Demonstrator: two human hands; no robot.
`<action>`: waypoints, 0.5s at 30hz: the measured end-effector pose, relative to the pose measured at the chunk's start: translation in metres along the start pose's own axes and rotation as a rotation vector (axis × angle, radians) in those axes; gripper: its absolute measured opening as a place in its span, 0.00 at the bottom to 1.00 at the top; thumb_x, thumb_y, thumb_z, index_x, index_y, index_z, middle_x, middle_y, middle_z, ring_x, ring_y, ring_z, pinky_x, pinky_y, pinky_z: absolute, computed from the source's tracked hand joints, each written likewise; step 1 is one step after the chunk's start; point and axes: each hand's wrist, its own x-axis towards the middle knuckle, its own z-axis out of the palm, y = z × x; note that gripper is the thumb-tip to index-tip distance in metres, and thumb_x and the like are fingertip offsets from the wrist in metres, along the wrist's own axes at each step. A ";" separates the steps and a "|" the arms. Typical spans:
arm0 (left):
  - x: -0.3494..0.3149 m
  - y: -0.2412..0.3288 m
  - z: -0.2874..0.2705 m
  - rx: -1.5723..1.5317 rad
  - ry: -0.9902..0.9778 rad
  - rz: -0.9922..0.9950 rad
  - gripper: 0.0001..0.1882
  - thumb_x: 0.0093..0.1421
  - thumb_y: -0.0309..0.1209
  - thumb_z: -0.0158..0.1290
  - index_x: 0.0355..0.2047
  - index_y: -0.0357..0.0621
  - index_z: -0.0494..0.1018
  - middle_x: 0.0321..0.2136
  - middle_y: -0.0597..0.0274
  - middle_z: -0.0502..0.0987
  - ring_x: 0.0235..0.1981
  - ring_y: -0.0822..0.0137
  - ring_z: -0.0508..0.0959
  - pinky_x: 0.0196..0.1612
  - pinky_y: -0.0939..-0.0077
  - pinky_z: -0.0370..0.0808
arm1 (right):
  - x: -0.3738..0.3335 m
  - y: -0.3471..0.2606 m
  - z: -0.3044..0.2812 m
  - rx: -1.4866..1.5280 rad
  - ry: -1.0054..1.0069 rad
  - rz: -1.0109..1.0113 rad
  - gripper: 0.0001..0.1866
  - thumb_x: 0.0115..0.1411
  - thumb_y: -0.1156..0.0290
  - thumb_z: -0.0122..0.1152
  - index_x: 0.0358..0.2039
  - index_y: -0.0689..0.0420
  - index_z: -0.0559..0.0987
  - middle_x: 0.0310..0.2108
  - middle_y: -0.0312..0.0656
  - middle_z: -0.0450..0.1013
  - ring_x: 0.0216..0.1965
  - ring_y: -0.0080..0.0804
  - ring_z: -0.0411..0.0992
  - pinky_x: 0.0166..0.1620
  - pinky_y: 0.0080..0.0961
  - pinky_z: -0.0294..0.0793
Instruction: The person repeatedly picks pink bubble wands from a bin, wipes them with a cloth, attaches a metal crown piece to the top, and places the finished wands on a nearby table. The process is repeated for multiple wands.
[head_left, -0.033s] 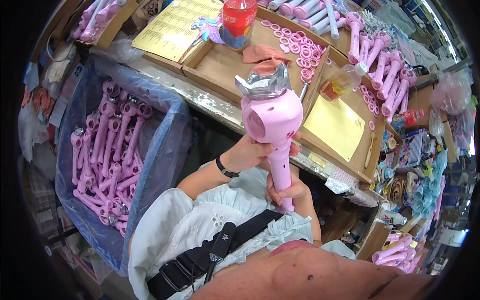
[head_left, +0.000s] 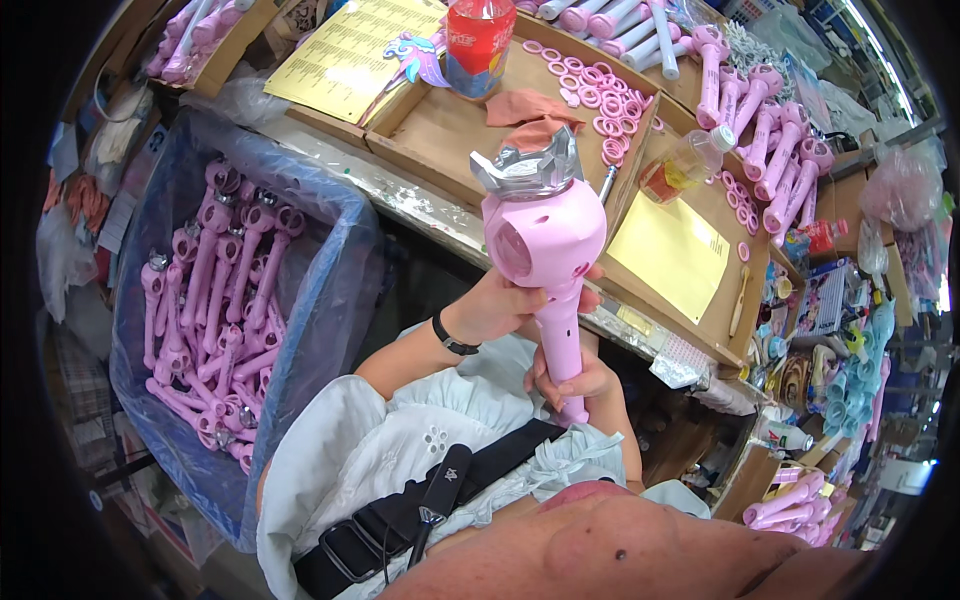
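A pink toy wand (head_left: 562, 335) with a round, hollow head and a silver crown on top stands nearly upright in front of my chest. My left hand (head_left: 495, 308) is closed around its neck, just under the head. Lower down, my right hand (head_left: 578, 378) wraps the handle near its bottom end. The crown (head_left: 530, 172) sits on the head and points toward the workbench. Part of the fingers of both hands is hidden behind the handle.
At left, a bin lined with blue plastic (head_left: 335, 270) holds many similar pink wands. Ahead, cardboard trays (head_left: 420, 125) carry pink rings (head_left: 610, 100), a red-labelled bottle (head_left: 478, 45), a clear bottle (head_left: 685, 165) and yellow sheets (head_left: 670, 250). More pink handles (head_left: 790, 150) lie at the far right.
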 end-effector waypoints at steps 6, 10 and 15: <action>-0.002 0.000 0.004 0.173 0.221 0.006 0.27 0.56 0.34 0.56 0.53 0.39 0.60 0.47 0.54 0.69 0.45 0.62 0.74 0.45 0.63 0.75 | 0.009 0.001 0.021 -0.503 0.481 -0.220 0.25 0.45 0.67 0.66 0.42 0.62 0.69 0.23 0.42 0.72 0.25 0.33 0.73 0.43 0.25 0.70; 0.000 -0.005 0.009 0.265 0.340 0.047 0.25 0.58 0.32 0.54 0.54 0.38 0.61 0.43 0.56 0.72 0.43 0.65 0.74 0.44 0.68 0.74 | 0.009 -0.003 0.035 -1.282 0.893 -0.214 0.25 0.48 0.64 0.67 0.43 0.61 0.69 0.27 0.40 0.73 0.28 0.36 0.74 0.40 0.29 0.72; 0.001 -0.002 0.007 0.095 0.171 -0.030 0.22 0.55 0.30 0.57 0.49 0.39 0.64 0.38 0.59 0.75 0.41 0.67 0.75 0.44 0.71 0.73 | -0.004 -0.010 0.017 -0.160 0.197 0.027 0.22 0.44 0.69 0.67 0.37 0.61 0.68 0.21 0.41 0.69 0.18 0.27 0.68 0.24 0.22 0.65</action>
